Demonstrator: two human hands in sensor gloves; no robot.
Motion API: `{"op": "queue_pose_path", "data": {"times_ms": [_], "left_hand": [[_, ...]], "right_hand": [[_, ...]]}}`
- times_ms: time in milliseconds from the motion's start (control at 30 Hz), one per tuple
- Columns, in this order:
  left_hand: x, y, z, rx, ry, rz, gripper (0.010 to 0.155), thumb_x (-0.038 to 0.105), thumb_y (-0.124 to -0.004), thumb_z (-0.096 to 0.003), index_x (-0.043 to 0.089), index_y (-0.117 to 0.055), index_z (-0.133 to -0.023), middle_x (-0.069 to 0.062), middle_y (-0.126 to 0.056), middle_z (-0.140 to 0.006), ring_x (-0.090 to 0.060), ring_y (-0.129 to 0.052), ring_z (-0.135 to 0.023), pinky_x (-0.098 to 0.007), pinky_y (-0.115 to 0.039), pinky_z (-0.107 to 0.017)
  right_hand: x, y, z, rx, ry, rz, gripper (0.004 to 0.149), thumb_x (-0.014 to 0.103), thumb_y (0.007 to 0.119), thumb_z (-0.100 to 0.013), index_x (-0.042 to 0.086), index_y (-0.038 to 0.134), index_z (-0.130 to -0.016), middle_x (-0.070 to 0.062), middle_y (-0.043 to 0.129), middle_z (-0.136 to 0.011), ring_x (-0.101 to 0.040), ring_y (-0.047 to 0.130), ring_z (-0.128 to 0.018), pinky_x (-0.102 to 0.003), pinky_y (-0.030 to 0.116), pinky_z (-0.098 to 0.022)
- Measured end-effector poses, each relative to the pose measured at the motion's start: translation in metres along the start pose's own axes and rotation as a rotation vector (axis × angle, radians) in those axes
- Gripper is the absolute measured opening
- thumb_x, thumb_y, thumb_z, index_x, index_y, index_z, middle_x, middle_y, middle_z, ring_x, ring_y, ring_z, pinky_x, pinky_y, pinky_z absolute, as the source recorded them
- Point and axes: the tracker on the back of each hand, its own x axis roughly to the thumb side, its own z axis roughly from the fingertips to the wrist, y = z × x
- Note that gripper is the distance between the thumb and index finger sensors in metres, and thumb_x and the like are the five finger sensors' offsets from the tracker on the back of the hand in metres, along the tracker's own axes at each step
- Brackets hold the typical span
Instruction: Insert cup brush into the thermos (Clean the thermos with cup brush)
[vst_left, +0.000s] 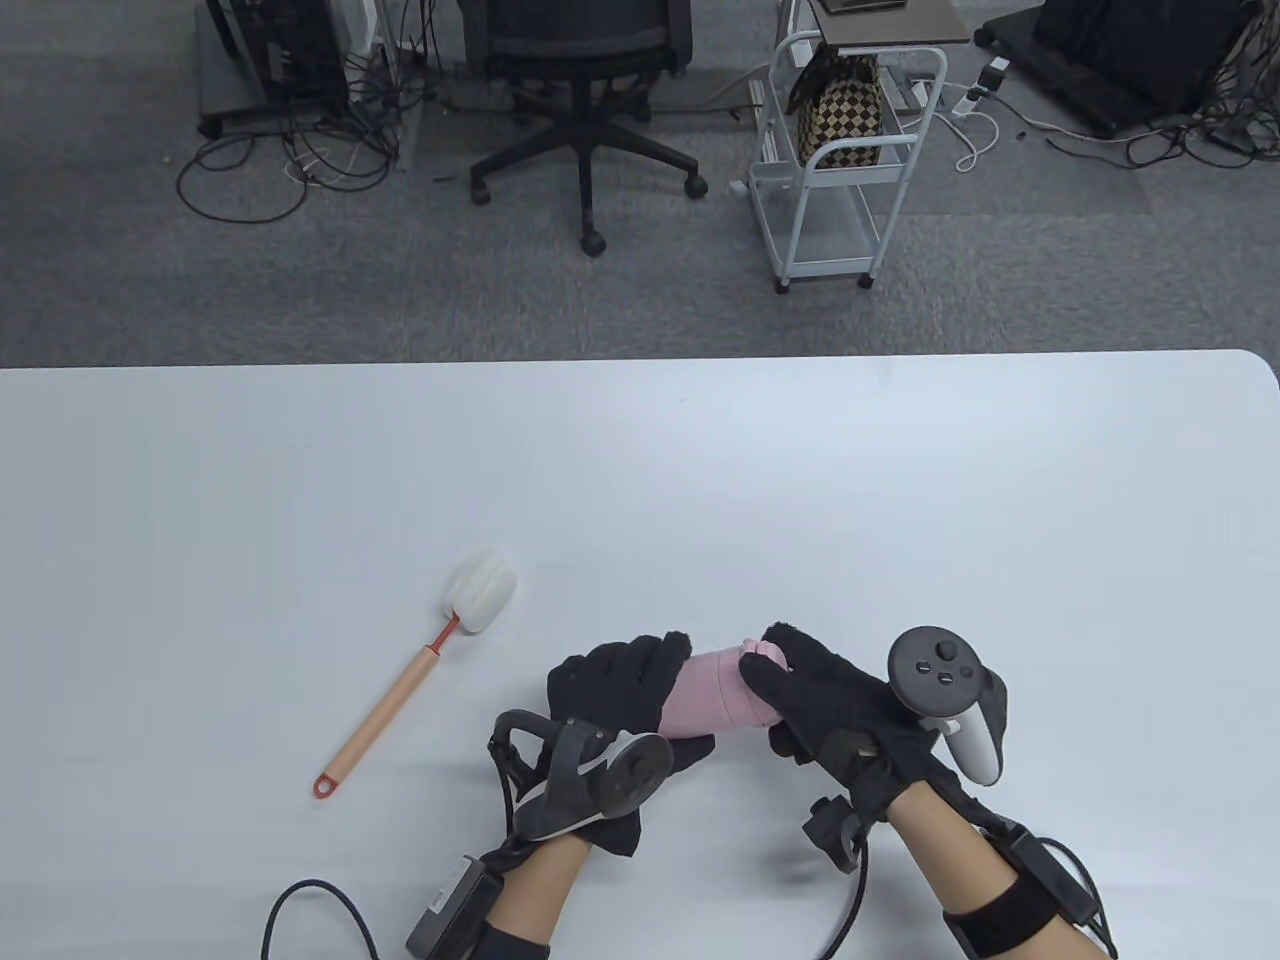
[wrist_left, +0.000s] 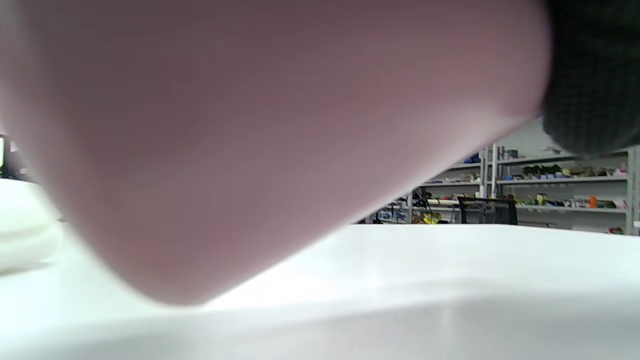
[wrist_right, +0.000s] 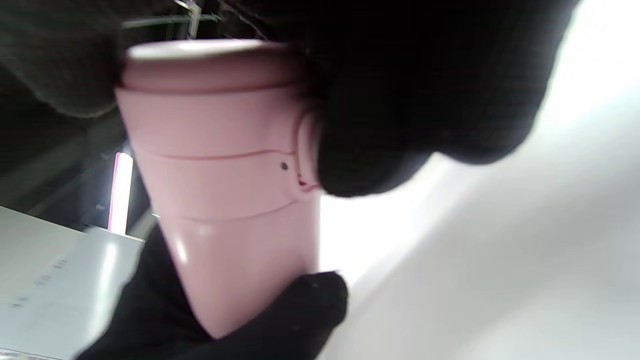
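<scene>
**Two hands hold the pink thermos, and the brush lies on the table**

The pink thermos (vst_left: 715, 695) is low over the white table (vst_left: 900, 480), near the front edge. It lies tipped on its side between two hands in black gloves. I cannot tell if it touches the table.

The left hand (vst_left: 615, 690) holds the bottom half of the thermos. Its fingers (vst_left: 660, 660) are curled over the pink body and grip it. In the left wrist view the thermos (wrist_left: 240, 140) is a big pink blur that fills most of the picture, with one dark gloved fingertip (wrist_left: 595, 75) at the top right.

The right hand (vst_left: 840, 710) holds the lid end. Its fingers (vst_left: 790, 650) are wrapped around the top and grip it. In the right wrist view the lid (wrist_right: 210, 65) is on the thermos (wrist_right: 235, 200). A gloved finger (wrist_right: 380, 145) presses on the side, right by the small round hinge. The left hand (wrist_right: 250, 320) shows dark at the bottom of that view.

The cup brush (vst_left: 420, 665) lies flat on the table, well apart from the thermos, on the left side. No hand touches it. Its white fluffy head (vst_left: 482, 588) points away from the person. Its orange handle (vst_left: 385, 715) points back toward the front edge and ends in a small red loop (vst_left: 324, 787).

Behind the table there is a black chair (vst_left: 585, 110) and a white cart (vst_left: 845, 150) on the grey floor.
</scene>
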Motion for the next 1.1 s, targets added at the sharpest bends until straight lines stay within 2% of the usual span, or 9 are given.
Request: {"op": "queue_pose_path", "data": {"times_ms": [133, 267, 433, 467, 567, 767, 933, 1000, 1100], "left_hand": [[-0.017, 0.004, 0.001, 0.037, 0.078, 0.203, 0.106, 0.074, -0.088, -0.0272, 0.024, -0.044, -0.110, -0.012, -0.055, -0.111, -0.036, -0.069, -0.099, -0.057, -0.077, -0.059], [-0.038, -0.005, 0.003, 0.019, 0.163, 0.503, 0.109, 0.070, -0.091, -0.0253, 0.022, -0.042, -0.110, -0.013, -0.051, -0.109, -0.036, -0.067, -0.096, -0.058, -0.077, -0.060], [-0.054, -0.014, 0.003, 0.008, 0.225, 0.727, 0.110, 0.065, -0.095, -0.0238, 0.023, -0.042, -0.110, -0.014, -0.051, -0.108, -0.038, -0.070, -0.095, -0.057, -0.078, -0.061], [-0.055, -0.014, 0.004, 0.004, 0.240, 0.750, 0.109, 0.064, -0.096, -0.0246, 0.023, -0.043, -0.110, -0.014, -0.056, -0.106, -0.040, -0.072, -0.094, -0.057, -0.080, -0.061], [-0.060, -0.017, 0.006, 0.039, 0.327, 0.756, 0.109, 0.061, -0.099, -0.0238, 0.022, -0.045, -0.110, -0.011, -0.062, -0.106, -0.042, -0.083, -0.093, -0.052, -0.083, -0.063], [-0.065, -0.028, 0.006, -0.021, 0.407, 0.781, 0.109, 0.052, -0.105, -0.0222, 0.024, -0.046, -0.110, -0.011, -0.064, -0.108, -0.040, -0.083, -0.096, -0.045, -0.088, -0.061], [-0.061, -0.029, 0.006, -0.046, 0.396, 0.743, 0.109, 0.053, -0.104, -0.0226, 0.027, -0.044, -0.110, -0.009, -0.063, -0.109, -0.037, -0.081, -0.098, -0.042, -0.086, -0.063], [-0.058, -0.030, 0.006, -0.076, 0.373, 0.680, 0.111, 0.055, -0.104, -0.0221, 0.030, -0.041, -0.110, -0.003, -0.063, -0.110, -0.033, -0.081, -0.099, -0.042, -0.085, -0.065], [-0.058, -0.032, 0.006, -0.109, 0.378, 0.672, 0.112, 0.055, -0.103, -0.0223, 0.029, -0.038, -0.110, -0.003, -0.060, -0.112, -0.030, -0.079, -0.101, -0.044, -0.080, -0.068]], "right_hand": [[0.000, -0.010, 0.003, -0.060, -0.056, -0.087, 0.095, 0.078, 0.066, -0.053, 0.004, 0.057, -0.110, -0.024, 0.081, -0.089, -0.036, 0.100, -0.060, -0.048, 0.086, -0.045], [-0.004, -0.011, 0.003, -0.069, -0.046, -0.063, 0.094, 0.077, 0.067, -0.053, 0.004, 0.056, -0.111, -0.026, 0.078, -0.093, -0.041, 0.097, -0.065, -0.053, 0.083, -0.049], [-0.007, -0.010, 0.001, -0.078, -0.051, -0.032, 0.092, 0.075, 0.067, -0.053, 0.004, 0.057, -0.111, -0.027, 0.077, -0.095, -0.044, 0.095, -0.068, -0.055, 0.082, -0.050], [-0.008, -0.010, 0.001, -0.079, -0.052, -0.026, 0.092, 0.075, 0.067, -0.053, 0.004, 0.057, -0.111, -0.027, 0.077, -0.095, -0.044, 0.095, -0.068, -0.055, 0.082, -0.051], [-0.011, -0.013, 0.000, -0.083, -0.030, -0.030, 0.090, 0.073, 0.068, -0.054, 0.004, 0.058, -0.110, -0.027, 0.077, -0.095, -0.045, 0.094, -0.069, -0.056, 0.081, -0.051], [-0.018, -0.016, -0.003, -0.104, -0.009, -0.031, 0.088, 0.072, 0.068, -0.054, 0.004, 0.058, -0.110, -0.027, 0.077, -0.095, -0.046, 0.094, -0.069, -0.057, 0.080, -0.052], [-0.020, -0.019, -0.004, -0.114, -0.003, -0.016, 0.088, 0.071, 0.068, -0.054, 0.004, 0.058, -0.110, -0.027, 0.077, -0.095, -0.046, 0.094, -0.070, -0.057, 0.080, -0.052], [-0.020, -0.019, -0.004, -0.115, -0.002, -0.013, 0.087, 0.071, 0.068, -0.055, 0.005, 0.058, -0.110, -0.027, 0.077, -0.095, -0.046, 0.093, -0.070, -0.057, 0.080, -0.052], [-0.019, -0.018, -0.003, -0.108, -0.002, 0.001, 0.087, 0.071, 0.068, -0.055, 0.004, 0.058, -0.110, -0.027, 0.077, -0.095, -0.047, 0.093, -0.070, -0.057, 0.080, -0.052]]}}
